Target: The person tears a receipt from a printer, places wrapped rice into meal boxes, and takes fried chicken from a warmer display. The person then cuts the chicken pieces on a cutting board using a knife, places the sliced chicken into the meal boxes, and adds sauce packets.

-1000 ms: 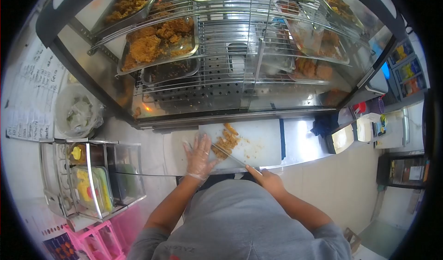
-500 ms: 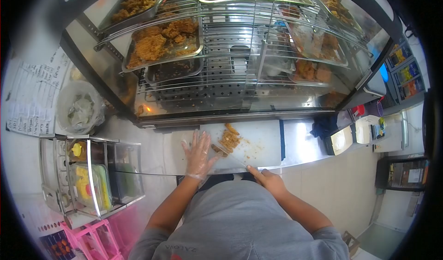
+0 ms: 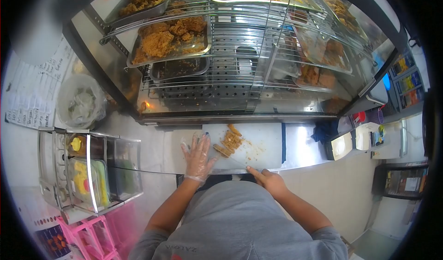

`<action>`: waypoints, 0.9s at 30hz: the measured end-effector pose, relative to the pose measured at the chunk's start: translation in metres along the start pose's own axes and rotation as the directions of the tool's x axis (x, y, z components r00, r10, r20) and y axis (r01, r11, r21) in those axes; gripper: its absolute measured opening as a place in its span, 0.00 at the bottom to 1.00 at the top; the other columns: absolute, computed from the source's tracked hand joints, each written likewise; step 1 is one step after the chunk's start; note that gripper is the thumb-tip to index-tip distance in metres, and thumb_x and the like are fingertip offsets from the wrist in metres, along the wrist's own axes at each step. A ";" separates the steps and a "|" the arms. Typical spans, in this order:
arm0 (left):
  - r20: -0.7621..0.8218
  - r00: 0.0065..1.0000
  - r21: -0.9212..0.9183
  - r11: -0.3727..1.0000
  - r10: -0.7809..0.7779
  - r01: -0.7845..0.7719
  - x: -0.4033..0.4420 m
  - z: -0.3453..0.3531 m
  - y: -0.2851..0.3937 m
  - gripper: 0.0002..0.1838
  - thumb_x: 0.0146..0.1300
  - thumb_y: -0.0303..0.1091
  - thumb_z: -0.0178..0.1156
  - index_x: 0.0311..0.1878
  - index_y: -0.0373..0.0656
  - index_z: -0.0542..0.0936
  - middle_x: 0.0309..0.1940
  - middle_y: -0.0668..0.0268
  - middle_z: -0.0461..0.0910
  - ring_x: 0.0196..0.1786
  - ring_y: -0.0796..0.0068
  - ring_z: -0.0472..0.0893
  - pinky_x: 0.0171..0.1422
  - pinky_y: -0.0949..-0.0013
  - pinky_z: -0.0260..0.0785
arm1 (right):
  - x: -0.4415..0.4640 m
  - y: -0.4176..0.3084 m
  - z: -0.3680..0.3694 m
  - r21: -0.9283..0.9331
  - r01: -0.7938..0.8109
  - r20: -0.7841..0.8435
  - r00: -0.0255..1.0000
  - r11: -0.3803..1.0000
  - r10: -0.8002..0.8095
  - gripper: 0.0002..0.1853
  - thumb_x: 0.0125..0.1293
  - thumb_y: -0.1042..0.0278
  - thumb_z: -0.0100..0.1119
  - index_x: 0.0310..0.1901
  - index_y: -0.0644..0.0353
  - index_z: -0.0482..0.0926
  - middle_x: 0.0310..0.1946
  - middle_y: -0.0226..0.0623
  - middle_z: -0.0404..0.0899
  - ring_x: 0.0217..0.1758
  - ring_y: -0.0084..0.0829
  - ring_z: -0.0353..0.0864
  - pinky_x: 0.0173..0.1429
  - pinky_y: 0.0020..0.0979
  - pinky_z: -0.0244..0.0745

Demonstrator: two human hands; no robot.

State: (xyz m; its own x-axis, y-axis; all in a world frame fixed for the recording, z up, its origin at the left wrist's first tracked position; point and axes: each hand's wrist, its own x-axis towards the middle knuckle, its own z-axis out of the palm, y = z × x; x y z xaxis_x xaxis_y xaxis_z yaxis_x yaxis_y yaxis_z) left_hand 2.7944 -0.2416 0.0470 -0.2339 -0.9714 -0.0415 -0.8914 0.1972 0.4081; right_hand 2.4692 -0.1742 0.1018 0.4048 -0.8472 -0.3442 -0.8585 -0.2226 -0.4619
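Sliced fried chicken (image 3: 231,141) lies on a white cutting board (image 3: 267,144), its strips side by side with crumbs scattered to the right. My right hand (image 3: 267,179) is closed around the handle of a knife (image 3: 238,162); the blade points up and left to the lowest strip of chicken. In a clear plastic glove, my left hand (image 3: 198,156) is spread flat over the left edge of the board. It is apart from the chicken and holds nothing.
A glass display cabinet (image 3: 198,118) with trays of fried chicken (image 3: 159,43) stands just beyond the board. Left are a plastic-lined bin (image 3: 80,104) and a clear-sided container rack (image 3: 94,172). White open boxes (image 3: 342,142) sit at right.
My left hand has moved slightly away from the chicken. The lowest strip now lies a little apart from the others, with the knife tip beside it. The view has shifted slightly.
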 end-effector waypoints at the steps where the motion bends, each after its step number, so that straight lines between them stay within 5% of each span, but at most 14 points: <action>1: 0.004 1.000 0.001 1.000 -0.005 0.005 0.000 0.000 0.000 0.49 0.67 0.48 0.70 0.87 0.47 0.59 0.89 0.60 0.54 0.90 0.43 0.48 0.84 0.19 0.23 | 0.001 0.002 0.002 -0.006 0.008 -0.001 1.000 1.000 -0.008 0.37 0.76 0.63 0.61 0.82 0.23 0.64 0.36 0.46 0.80 0.33 0.47 0.85 0.41 0.44 0.83; 11: -0.079 0.997 0.050 0.999 0.002 0.002 -0.001 0.020 -0.007 0.47 0.64 0.41 0.72 0.85 0.50 0.63 0.86 0.66 0.58 0.88 0.48 0.52 0.83 0.17 0.32 | 0.007 0.006 0.003 -0.022 0.018 -0.002 1.000 1.000 -0.018 0.38 0.74 0.65 0.63 0.82 0.22 0.64 0.37 0.47 0.80 0.33 0.47 0.85 0.41 0.45 0.83; 20: -0.049 0.999 0.066 0.998 0.002 0.002 0.011 0.004 -0.003 0.35 0.67 0.23 0.56 0.80 0.46 0.72 0.82 0.64 0.66 0.85 0.50 0.61 0.81 0.14 0.35 | 0.016 0.014 0.010 -0.001 -0.034 0.128 0.991 0.999 0.034 0.41 0.75 0.67 0.61 0.83 0.19 0.59 0.41 0.50 0.80 0.36 0.48 0.85 0.44 0.45 0.84; 27: -0.001 0.998 0.109 0.992 -0.064 0.063 0.011 0.016 -0.008 0.35 0.68 0.25 0.53 0.81 0.45 0.70 0.84 0.63 0.65 0.86 0.49 0.61 0.81 0.14 0.34 | 0.027 0.012 0.010 0.013 -0.038 0.157 0.987 0.999 0.035 0.37 0.78 0.62 0.58 0.83 0.17 0.59 0.41 0.50 0.80 0.38 0.50 0.86 0.45 0.45 0.84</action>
State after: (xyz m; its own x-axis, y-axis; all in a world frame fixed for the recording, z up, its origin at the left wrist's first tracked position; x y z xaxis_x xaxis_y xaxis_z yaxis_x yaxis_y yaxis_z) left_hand 2.7923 -0.2521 0.0290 -0.1763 -0.9821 -0.0666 -0.9415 0.1485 0.3025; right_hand 2.4734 -0.1949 0.0785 0.4187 -0.7683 -0.4842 -0.8690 -0.1840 -0.4594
